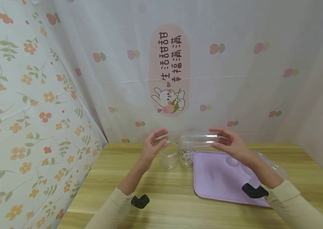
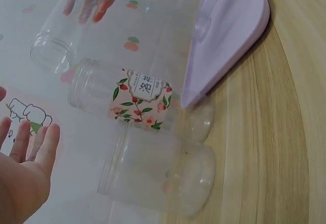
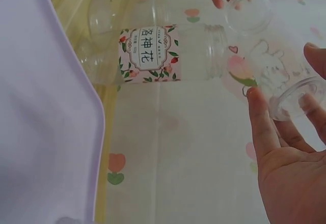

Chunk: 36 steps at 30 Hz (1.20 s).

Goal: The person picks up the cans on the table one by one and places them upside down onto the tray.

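My right hand point(image 1: 233, 146) holds a clear plastic jar point(image 1: 197, 140) sideways by one end, its fingers and thumb spread around that end. The jar's threaded mouth point(image 2: 51, 53) points toward my left hand point(image 1: 153, 146), which is held up with loosely bent fingers and nothing in it. Below the held jar stands a clear jar with a pink floral label point(image 1: 186, 155), upright and uncapped. Beside it on the left is a wider plain clear jar point(image 1: 169, 159), also upright, close below my left hand.
A lilac tray point(image 1: 216, 178) lies on the wooden table point(image 1: 167, 197), right of the standing jars. Clear rounded plastic pieces point(image 1: 278, 171) show at its right side, partly behind my right forearm. A printed curtain point(image 1: 236, 92) hangs behind the table, and a floral one point(image 1: 35, 121) at the left.
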### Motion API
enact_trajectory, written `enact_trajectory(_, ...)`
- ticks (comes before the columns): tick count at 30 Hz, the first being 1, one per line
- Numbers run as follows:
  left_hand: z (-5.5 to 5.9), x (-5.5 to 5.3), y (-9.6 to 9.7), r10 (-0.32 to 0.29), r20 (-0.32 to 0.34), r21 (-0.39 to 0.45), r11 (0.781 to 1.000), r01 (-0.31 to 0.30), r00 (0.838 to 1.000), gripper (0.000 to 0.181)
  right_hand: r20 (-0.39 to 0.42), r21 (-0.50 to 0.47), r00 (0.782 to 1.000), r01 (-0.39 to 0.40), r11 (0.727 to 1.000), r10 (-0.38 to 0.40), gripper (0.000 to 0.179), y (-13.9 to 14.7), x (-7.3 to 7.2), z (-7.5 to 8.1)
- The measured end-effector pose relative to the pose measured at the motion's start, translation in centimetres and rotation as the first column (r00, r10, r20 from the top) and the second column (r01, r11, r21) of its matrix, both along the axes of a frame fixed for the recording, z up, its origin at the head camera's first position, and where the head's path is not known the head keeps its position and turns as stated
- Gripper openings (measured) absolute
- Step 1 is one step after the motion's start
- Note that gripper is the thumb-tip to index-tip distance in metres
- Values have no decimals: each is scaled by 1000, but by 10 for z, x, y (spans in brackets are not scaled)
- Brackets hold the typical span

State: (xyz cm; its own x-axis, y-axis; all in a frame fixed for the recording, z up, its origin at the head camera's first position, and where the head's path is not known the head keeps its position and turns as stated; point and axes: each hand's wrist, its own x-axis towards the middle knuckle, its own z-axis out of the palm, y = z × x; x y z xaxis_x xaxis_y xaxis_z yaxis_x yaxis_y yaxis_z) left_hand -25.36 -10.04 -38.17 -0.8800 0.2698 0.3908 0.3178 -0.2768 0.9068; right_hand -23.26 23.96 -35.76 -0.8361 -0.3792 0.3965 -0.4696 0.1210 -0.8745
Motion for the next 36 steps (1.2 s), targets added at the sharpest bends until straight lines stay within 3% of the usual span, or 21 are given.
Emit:
enact_trajectory(9, 1, -3, -6, 57, -25, -99, 993, -60, 998, 47, -4, 38, 1000, 6, 999, -6, 53, 11, 3, 3)
enact_trajectory(17, 1, -12, -11, 98, -66, -240, 964, -111, 993, 51, -22, 66, 999, 29, 997, -28, 52, 22, 5, 4)
enact_trajectory(20, -1, -16, -13, 100, -79, -333, 935, -121, 992, 53, -27, 68, 999, 33, 997, -32, 52, 25, 6, 4)
enact_trajectory(23, -3, -19, -15, 86, -91, -441, 890, -118, 992, 58, -29, 73, 999, 32, 997, -30, 53, 29, 6, 5)
enact_trajectory(28, -7, -24, -17, 33, -97, -548, 833, -81, 995, 64, -38, 106, 999, 37, 994, -33, 53, 35, 8, 6)
enact_trajectory(36, -9, -29, -19, -11, -113, -612, 789, -61, 994, 67, -30, 177, 998, 52, 983, -48, 54, 49, 11, 4)
